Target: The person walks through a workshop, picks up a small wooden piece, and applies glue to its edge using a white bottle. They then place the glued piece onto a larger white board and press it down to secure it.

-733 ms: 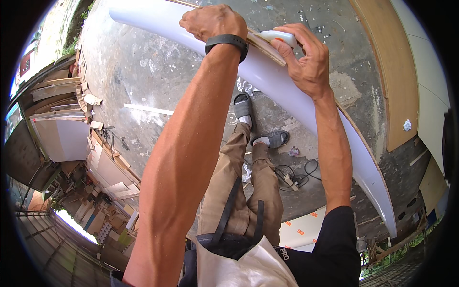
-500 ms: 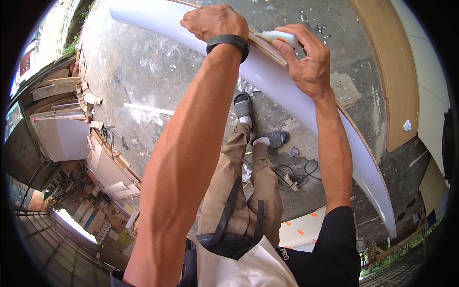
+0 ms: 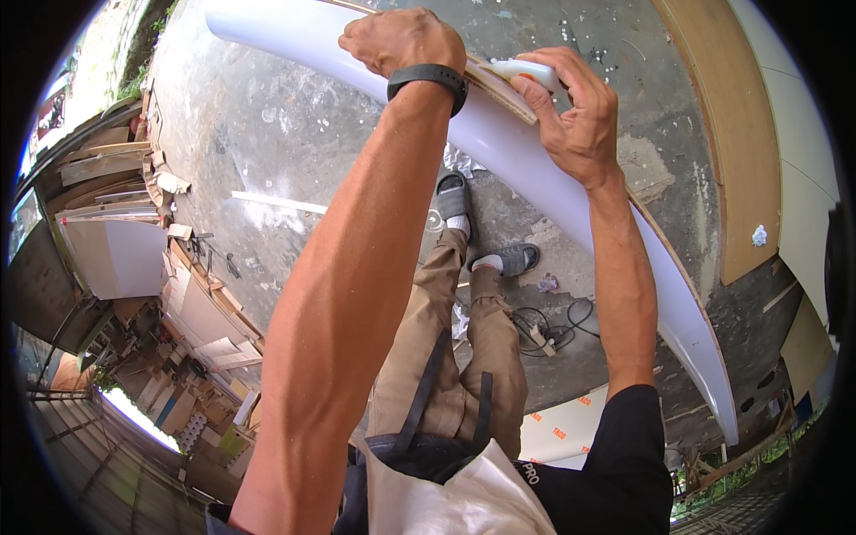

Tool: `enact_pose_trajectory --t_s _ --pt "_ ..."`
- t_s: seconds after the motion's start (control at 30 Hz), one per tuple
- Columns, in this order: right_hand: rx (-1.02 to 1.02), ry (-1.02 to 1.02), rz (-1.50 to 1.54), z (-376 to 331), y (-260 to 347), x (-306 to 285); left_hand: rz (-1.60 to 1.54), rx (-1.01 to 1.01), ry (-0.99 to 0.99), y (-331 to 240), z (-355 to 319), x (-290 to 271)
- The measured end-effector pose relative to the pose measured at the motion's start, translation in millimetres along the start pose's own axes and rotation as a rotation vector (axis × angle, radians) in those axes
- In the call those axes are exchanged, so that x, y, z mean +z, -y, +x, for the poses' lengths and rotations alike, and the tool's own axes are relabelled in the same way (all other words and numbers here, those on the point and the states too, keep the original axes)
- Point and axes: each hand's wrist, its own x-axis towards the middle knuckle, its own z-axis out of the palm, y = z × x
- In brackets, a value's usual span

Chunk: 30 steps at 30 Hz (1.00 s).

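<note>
A long white-faced board [image 3: 535, 169] stands on edge and curves across the view from top left to lower right, its brown plywood edge facing up. My left hand [image 3: 401, 37], with a black wristband, is closed over the board's top edge. To its right, my right hand [image 3: 575, 111] grips a small white bottle [image 3: 526, 69] lying against that same edge, its tip pointing toward the left hand.
My legs and grey sandals stand on a stained concrete floor [image 3: 267, 134]. A tangle of black cable [image 3: 548, 325] lies by my right foot. Brown and white panels [image 3: 740, 134] lie at the right. Stacked boards and offcuts [image 3: 178, 303] crowd the left.
</note>
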Motion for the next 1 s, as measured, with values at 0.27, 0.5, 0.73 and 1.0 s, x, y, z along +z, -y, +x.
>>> enact_pose_trajectory --t_s 0.27,0.5,0.73,1.0 --pt "-0.001 -0.009 -0.029 0 2 0 0.013 0.008 -0.024 0 1 1" --pt "0.142 -0.138 0.254 -2 3 0 -0.109 -0.325 0.112 -13 1 -1" --pt "0.340 -0.226 0.752 0 8 5 -0.170 -0.370 0.139 -25 -3 -10" --pt "0.396 -0.306 0.765 2 -6 16 -0.131 -0.341 0.094 -9 5 5"
